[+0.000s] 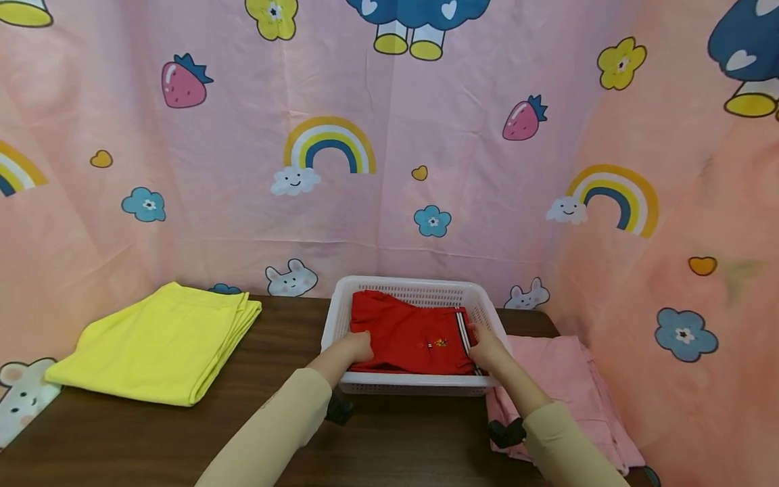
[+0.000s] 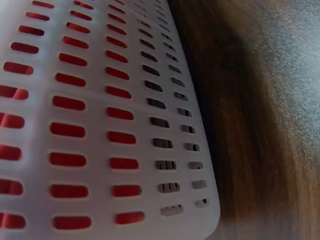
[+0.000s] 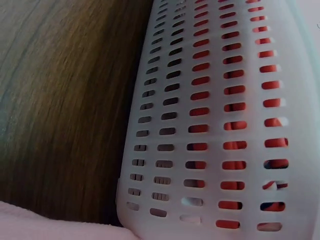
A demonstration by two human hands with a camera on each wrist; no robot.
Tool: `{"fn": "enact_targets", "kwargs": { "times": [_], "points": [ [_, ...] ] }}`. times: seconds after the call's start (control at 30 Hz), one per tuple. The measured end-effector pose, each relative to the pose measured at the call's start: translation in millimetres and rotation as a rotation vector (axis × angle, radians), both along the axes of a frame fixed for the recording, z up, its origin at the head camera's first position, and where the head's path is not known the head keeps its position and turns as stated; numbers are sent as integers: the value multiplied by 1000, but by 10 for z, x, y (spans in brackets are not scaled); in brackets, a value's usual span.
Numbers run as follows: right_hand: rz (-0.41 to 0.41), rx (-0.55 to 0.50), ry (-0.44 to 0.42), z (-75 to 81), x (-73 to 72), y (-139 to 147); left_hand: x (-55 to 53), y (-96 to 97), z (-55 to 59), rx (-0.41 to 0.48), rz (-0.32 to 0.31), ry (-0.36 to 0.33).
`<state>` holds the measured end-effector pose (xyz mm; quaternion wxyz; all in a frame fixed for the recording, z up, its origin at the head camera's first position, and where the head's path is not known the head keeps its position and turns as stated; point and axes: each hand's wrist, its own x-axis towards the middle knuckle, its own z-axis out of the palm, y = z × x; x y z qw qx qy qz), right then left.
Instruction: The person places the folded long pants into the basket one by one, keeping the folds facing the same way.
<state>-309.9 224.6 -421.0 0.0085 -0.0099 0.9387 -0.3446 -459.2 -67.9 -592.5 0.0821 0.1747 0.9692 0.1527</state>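
Note:
A folded red garment (image 1: 404, 335) with a black-and-white striped band near its right side and a small printed motif lies inside a white plastic basket (image 1: 420, 381). My left hand (image 1: 360, 346) reaches over the front rim and holds the garment's left edge, its fingers mostly hidden. At the striped right edge, my right hand (image 1: 485, 346) holds the cloth, fingertips tucked out of sight. Both wrist views face the outside of the basket wall (image 2: 135, 90), and red cloth shows through its slots.
A folded yellow garment (image 1: 164, 345) lies on the dark wooden table (image 1: 268, 419) to the left. Folded pink clothing (image 1: 560, 385) sits on the right, against the basket's right front corner. A patterned pink curtain (image 1: 389, 210) hangs behind the table.

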Motion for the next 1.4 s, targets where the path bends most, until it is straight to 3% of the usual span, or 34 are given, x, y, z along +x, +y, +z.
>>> {"fn": "enact_targets", "kwargs": {
  "times": [0.07,0.1,0.17,0.2,0.3,0.37,0.43,0.57,0.7,1.0,1.2,1.4],
  "points": [
    [7,37,20,5,0,0,-27,13,-61,-27,-23,102],
    [15,60,31,8,2,-1,45,27,34,-49,-22,111],
    [35,118,53,9,3,-9,263,67,350,-43,14,71],
    [47,147,63,10,4,-16,418,88,550,-33,20,68],
    [76,218,95,19,29,-49,904,151,1176,39,86,-41],
    [103,259,114,17,50,-69,1141,161,1426,108,97,-44],
    [142,291,137,25,80,-86,1274,157,1564,119,67,-12],
    [229,319,114,39,129,-76,1379,138,1666,90,-32,39],
    [274,318,27,70,176,-23,1449,132,1729,68,-82,-40],
    [307,324,-156,149,175,-30,1495,122,1784,-32,-21,-227],
    [350,394,-237,191,170,-74,1507,173,1765,-106,1,-247],
    [378,364,-280,151,129,-70,1478,210,1720,-175,9,-251]
  ]
}}
